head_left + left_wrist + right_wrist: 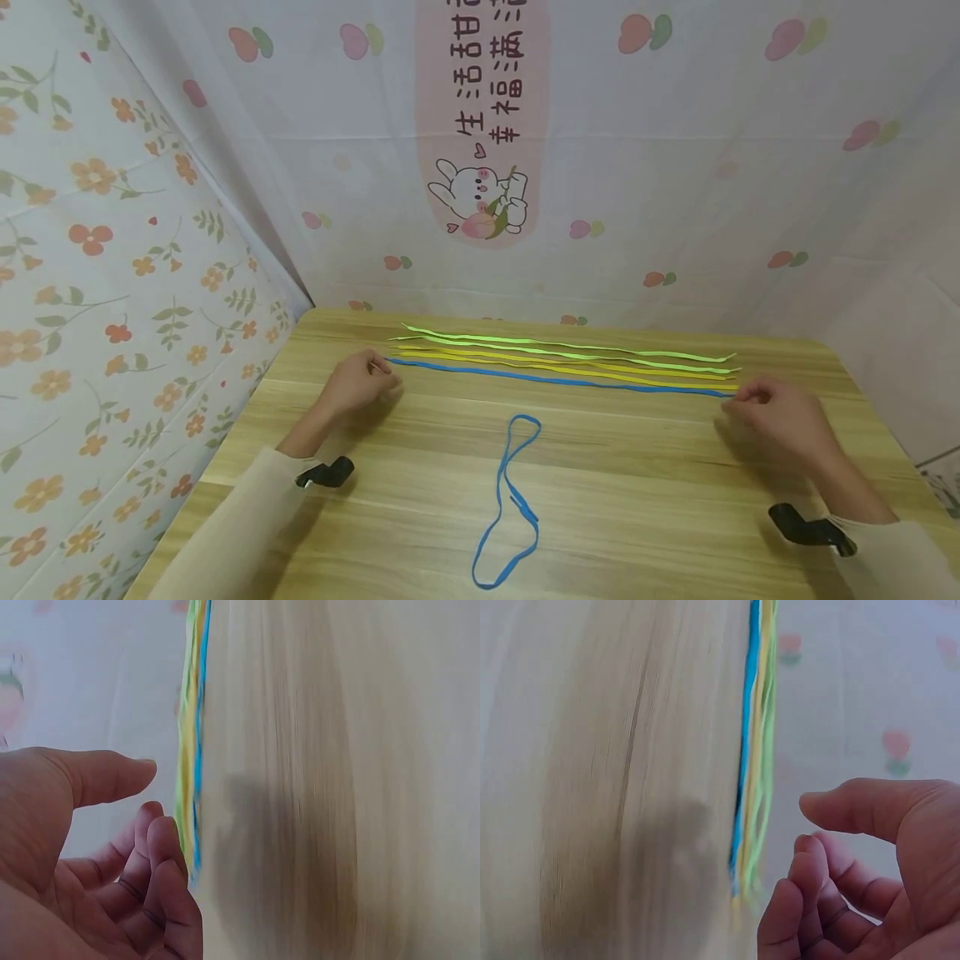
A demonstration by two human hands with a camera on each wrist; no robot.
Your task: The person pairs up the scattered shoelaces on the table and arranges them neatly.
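A blue shoelace (525,377) lies stretched straight across the back of the table, nearest me in a row of laces. Behind it run two yellow shoelaces (630,374) and two light green shoelaces (540,342), roughly parallel. My left hand (363,383) is by the blue lace's left end, thumb and fingertips parted with nothing between them in the left wrist view. At the right end, my right hand (783,417) has its fingers loosely bent and the thumb apart, holding nothing. Another blue shoelace (498,517) lies in a twisted loop at the front middle.
The wooden table (637,500) ends at the back against a white printed curtain (675,167). A flowered cloth (112,333) hangs along the left side. Black wrist mounts (326,473) sit on both forearms.
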